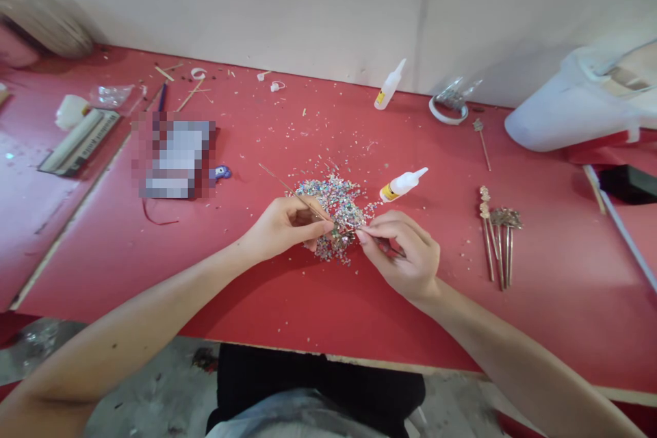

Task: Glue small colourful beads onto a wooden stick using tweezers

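Note:
My left hand [298,222] is closed around a thin, bronze-coloured hair stick [287,186], whose shaft points up and to the left. Its ornate metal head [343,239] is at the fingertips, over a pile of small glittering rhinestones [333,198]. From the right, my right hand [403,246] pinches slim dark tweezers [387,245], with their tip close to the ornate head. Fingers partly cover the tweezers, and I cannot tell whether a stone is in the tip. Just beyond the right hand lies a small white glue bottle [403,185] with a yellow label.
Another glue bottle [390,85] stands near the wall, left of a tape roll [448,109]. Several ornate hair sticks [500,246] lie at right, before a white bucket [559,102]. At left are a blurred-out phone-like object [177,157] and a long box [79,142].

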`<state>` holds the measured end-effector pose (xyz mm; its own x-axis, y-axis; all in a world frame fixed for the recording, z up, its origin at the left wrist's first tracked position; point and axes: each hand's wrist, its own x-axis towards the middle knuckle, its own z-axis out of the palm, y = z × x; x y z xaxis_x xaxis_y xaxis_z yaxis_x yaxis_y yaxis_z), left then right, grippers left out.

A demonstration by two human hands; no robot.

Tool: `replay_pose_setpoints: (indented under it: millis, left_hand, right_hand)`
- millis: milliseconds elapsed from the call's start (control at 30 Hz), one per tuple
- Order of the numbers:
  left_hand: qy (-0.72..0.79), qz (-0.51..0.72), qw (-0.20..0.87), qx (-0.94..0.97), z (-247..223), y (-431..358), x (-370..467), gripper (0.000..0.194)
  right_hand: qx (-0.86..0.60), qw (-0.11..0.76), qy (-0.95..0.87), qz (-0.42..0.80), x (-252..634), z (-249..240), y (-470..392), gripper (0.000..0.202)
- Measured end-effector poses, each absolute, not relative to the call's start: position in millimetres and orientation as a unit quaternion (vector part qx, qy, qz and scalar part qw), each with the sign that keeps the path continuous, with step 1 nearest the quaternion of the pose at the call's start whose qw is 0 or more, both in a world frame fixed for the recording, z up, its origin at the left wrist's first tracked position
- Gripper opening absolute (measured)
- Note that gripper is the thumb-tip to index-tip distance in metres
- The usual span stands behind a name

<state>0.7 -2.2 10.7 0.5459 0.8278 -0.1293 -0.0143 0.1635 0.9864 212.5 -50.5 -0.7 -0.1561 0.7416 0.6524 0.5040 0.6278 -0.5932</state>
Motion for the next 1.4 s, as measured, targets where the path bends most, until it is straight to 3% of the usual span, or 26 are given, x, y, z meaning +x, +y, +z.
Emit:
replay_pose_setpoints:
  millis: [533,1400]
  left_hand:
    - [0.397,0.291,0.682,0.541,9.8,-4.8,5.1,0.022]
    - [0.395,0.294,0.685,0.537,11.7,-6.9,6.9,0.020]
  right_hand:
    - [-0.410,0.462,-0.783,0.073,211.4,-1.7,-50.1,0.018]
    - [-0.426,0.426,-0.797,0.031,212.4,-4.2,-49.5,0.015]
